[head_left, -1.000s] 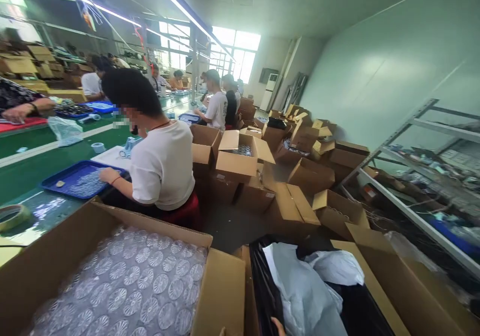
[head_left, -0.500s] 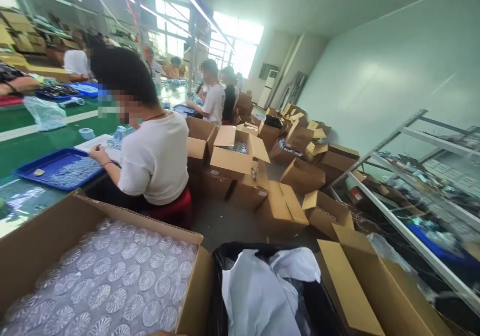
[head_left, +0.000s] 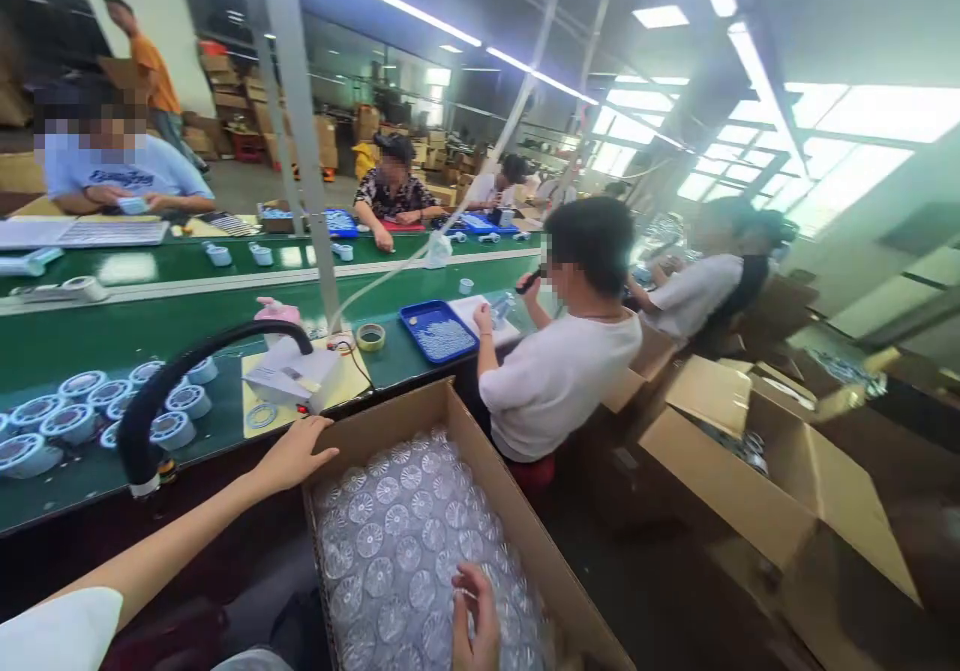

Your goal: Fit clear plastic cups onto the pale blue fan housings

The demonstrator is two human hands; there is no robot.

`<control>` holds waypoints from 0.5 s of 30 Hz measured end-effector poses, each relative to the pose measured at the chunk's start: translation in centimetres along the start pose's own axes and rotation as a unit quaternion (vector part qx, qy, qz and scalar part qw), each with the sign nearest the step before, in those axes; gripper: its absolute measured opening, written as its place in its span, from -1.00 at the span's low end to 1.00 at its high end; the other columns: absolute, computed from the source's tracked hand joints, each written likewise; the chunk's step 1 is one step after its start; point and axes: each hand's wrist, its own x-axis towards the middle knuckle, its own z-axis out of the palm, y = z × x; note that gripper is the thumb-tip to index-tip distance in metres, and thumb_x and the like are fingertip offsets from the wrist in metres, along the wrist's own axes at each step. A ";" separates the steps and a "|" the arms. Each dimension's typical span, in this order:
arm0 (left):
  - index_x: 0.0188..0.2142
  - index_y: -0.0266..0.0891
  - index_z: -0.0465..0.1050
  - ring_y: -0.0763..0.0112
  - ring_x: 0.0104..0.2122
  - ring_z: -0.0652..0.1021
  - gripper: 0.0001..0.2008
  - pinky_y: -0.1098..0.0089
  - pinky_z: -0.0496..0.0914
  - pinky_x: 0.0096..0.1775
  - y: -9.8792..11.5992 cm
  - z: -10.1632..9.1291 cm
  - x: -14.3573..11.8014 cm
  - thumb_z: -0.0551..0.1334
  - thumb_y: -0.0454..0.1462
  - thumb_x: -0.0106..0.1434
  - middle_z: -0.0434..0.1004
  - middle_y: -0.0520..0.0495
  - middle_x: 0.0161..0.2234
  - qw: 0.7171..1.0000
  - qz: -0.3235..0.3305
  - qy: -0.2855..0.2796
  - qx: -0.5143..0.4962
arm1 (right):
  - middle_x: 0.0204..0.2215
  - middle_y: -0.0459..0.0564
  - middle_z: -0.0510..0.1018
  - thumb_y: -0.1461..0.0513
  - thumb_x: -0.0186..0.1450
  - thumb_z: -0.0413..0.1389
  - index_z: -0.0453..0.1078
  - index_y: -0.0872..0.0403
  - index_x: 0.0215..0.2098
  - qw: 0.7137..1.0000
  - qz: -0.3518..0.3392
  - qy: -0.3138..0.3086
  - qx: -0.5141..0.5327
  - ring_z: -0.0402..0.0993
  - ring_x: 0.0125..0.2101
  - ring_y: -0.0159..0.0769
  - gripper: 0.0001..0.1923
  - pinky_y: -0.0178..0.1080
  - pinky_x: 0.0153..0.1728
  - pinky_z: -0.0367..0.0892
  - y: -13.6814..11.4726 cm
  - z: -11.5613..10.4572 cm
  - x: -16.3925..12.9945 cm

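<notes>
Two hands at cardboard box (head_left: 517,511): left hand (head_left: 292,456) loose-fingered on its rim; right hand (head_left: 474,619) pinching clear plastic discs (head_left: 390,541) inside.

We are resting our left hand (head_left: 294,454) on the cardboard box (head_left: 517,511) rim beside the tabletop (head_left: 90,326), our right hand (head_left: 474,619) lying inside on the clear discs (head_left: 397,541).

Left grip (head_left: 294,454) flat, right grip (head_left: 475,619) curled.

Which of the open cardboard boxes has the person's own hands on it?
The open cardboard box filled with clear plastic discs: the left hand rests on its near corner, the right hand reaches inside. The box at right is untouched.
</notes>
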 end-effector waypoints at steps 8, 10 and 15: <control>-0.24 -0.34 0.49 0.06 -0.20 0.59 -0.58 0.11 0.44 -0.12 -11.9 2.9 -0.3 0.08 -0.07 0.10 0.59 -0.31 -0.17 0.927 -0.237 -0.001 -0.290 | 0.15 0.41 0.21 -0.10 0.23 -0.11 0.09 0.28 0.19 0.993 -0.045 -0.068 -0.084 0.28 0.08 0.06 -0.24 0.02 -0.01 0.29 -2.5 10.1 17.3; -0.27 -0.28 0.53 0.09 -0.14 0.58 -0.63 0.15 0.42 -0.07 -13.9 5.6 -0.3 0.11 -0.07 0.14 0.61 -0.23 -0.19 0.891 -0.274 -0.025 -0.361 | 0.22 0.42 -0.01 -0.12 0.21 -0.09 -0.09 0.31 0.27 0.991 -0.049 -0.035 -0.120 -0.01 0.22 0.12 -0.13 0.11 0.14 0.04 -2.3 11.8 21.2; -0.14 -0.33 0.46 0.20 -0.05 0.50 -0.64 0.09 0.32 0.04 -16.7 12.4 0.9 0.12 -0.08 0.29 0.53 -0.15 -0.09 0.811 -0.346 -0.027 -0.471 | 0.18 0.27 -0.05 -0.14 0.19 -0.04 -0.02 0.24 0.27 0.978 -0.086 -0.039 -0.184 -0.10 0.22 0.06 -0.14 0.02 0.21 -0.12 -2.4 15.3 29.0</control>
